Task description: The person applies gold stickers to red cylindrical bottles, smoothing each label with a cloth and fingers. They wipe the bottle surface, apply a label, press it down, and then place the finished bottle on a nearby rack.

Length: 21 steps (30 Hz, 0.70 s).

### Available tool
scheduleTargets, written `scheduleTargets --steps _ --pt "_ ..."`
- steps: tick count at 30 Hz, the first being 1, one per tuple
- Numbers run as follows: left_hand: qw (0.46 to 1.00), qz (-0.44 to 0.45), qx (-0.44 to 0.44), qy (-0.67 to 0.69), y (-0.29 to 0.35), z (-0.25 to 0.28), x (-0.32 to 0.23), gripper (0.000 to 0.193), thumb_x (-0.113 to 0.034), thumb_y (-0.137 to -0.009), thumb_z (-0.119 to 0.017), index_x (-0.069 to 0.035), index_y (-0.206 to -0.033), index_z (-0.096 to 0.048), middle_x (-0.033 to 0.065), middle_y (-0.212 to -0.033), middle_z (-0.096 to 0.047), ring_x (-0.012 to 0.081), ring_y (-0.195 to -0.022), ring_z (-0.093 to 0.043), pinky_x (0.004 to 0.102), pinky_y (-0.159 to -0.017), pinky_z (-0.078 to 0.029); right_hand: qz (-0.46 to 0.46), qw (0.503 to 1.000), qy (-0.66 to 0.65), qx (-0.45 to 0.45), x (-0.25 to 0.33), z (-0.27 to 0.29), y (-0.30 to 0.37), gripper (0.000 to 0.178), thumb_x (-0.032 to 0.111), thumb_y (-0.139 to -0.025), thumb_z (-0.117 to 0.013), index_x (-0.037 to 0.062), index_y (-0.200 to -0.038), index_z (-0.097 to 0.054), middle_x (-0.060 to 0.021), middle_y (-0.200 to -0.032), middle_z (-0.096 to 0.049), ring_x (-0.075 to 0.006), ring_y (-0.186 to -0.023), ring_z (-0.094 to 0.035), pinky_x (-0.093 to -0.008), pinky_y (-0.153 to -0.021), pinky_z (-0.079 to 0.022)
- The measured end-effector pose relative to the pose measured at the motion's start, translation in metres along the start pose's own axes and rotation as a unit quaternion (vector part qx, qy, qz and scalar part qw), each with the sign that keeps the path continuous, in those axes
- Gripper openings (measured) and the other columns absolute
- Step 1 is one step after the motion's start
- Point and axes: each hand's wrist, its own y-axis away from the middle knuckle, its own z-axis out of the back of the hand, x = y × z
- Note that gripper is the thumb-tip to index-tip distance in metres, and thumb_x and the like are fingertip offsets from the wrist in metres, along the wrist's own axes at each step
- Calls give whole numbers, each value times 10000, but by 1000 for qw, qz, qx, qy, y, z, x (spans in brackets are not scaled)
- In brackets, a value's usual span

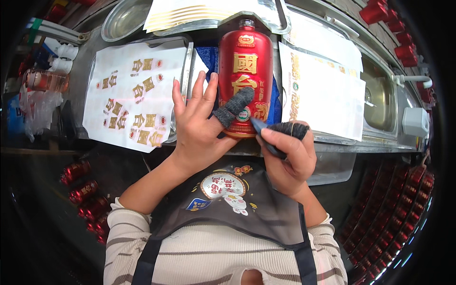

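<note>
Red bottle (245,71) lies on bench (332,145), neck pointing away from person, gold labels up. Left hand (197,118) open, fingers spread, grips nothing; thumb in grey knit cot (233,107) presses on bottle's lower front. Right hand (285,154) closed around dark flat tool (262,133), its tip touching bottle's base edge; grey cot on its index finger too. Sticker sheet (130,95) with gold labels lies left of bottle, white sheets (323,90) right. Steel bowl (121,19) far left. Rows of red bottles (384,218) below bench.
</note>
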Motion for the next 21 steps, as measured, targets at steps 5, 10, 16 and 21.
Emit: scheduleTargets --steps 5,10,16,21 --pt "997 34 -41 55 12 -11 6 634 -296 -727 -844 -86 -1294 -658 240 -1487 -481 442 -1399 -427 676 -1146 -123 11 999 26 -15 1 0 -38 310 -86 -743 -820 15 -1020 -722 -90 -916 -678 -191 -857 -648 -284 -751 -511" --pt "992 43 -46 105 13 -24 10 664 -280 -738 -846 -56 -1316 -608 201 -1446 -530 386 -1395 -448 671 -1147 -127 185 974 131 18 -2 -20 -60 403 -4 -608 -733 110 -994 -754 -54 -830 -546 -292 -854 -575 -386 -738 -453" --pt "987 51 -92 126 8 -18 -1 672 -249 -744 -849 -41 -1326 -586 193 -1412 -560 345 -1365 -493 676 -1157 -117 -4 1000 2 7 3 -7 -53 413 -99 -671 -781 77 -1044 -764 -71 -902 -649 -204 -800 -600 -320 -699 -507" --pt "990 -8 -87 109 11 -12 7 867 -160 -744 -822 -21 -1491 -406 159 -1469 -527 316 -1384 -484 648 -1188 -63 130 987 16 89 9 -4 -39 386 -82 -645 -801 49 -1005 -754 -96 -881 -646 -260 -753 -612 -323 -689 -498"
